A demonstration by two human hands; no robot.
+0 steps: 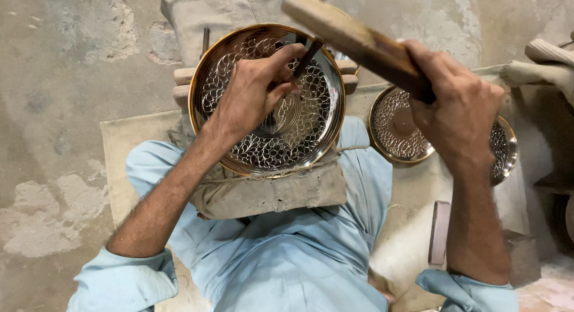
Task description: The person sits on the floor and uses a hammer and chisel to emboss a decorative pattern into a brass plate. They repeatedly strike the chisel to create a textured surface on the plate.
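Brass plate (266, 99) appears mostly engraved; my left hand (254, 93) pinches a chisel (308, 56), right hand (457, 111) clenches a raised wooden mallet (353, 40).

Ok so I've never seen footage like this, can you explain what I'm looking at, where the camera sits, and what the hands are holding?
There is no machine: these are a person's own two bare hands. The one picture comes from a camera on their head, looking down at their lap. The left hand pinches a thin dark metal tool against a round engraved metal plate with a leaf pattern, which rests on a padded cloth block between the knees. The right hand grips a wooden mallet, raised above the tool. A second patterned plate lies on the mat to the right.
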